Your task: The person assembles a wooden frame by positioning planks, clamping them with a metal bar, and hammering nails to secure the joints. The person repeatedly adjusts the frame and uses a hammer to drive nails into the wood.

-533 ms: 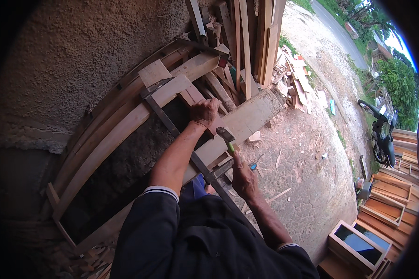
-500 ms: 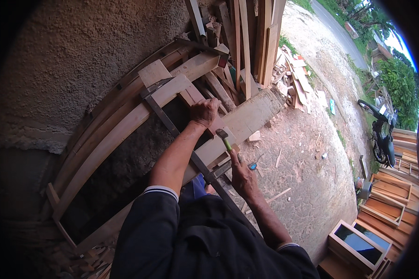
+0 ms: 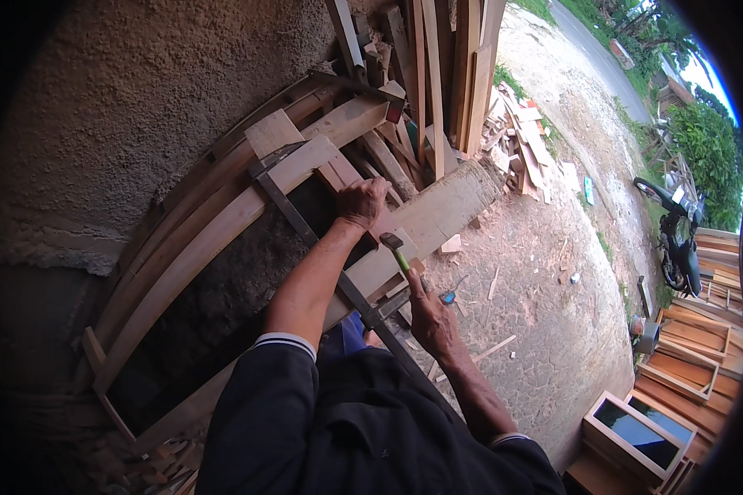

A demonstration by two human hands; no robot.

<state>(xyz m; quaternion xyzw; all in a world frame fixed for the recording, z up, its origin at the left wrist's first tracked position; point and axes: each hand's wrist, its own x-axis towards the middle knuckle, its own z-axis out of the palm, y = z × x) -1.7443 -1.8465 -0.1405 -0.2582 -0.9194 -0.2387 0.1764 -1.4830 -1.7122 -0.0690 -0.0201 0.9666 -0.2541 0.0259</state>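
Observation:
A wooden frame [image 3: 210,223] with long side rails lies before me, a dark metal bar clamp [image 3: 290,208] across it. My left hand [image 3: 362,204] is closed over the frame's end rail, its fingertips partly hidden. In my right hand [image 3: 434,320] is a hammer [image 3: 401,257] with a green handle, its fingers wrapped round the grip. The dark hammer head hovers just right of the left hand, close to the end rail. Beneath that end of the frame is a thick wooden plank [image 3: 450,206].
Upright boards [image 3: 470,91] and loose timber lean by the rough wall [image 3: 182,82]. Offcuts [image 3: 520,140] are heaped on the ground beyond. To the right are a parked motorcycle [image 3: 677,239], stacked wooden frames [image 3: 693,338] and a glazed frame [image 3: 636,433].
The hammer head has dipped slightly and its handle has tilted a little. My left hand stays in place on the end rail.

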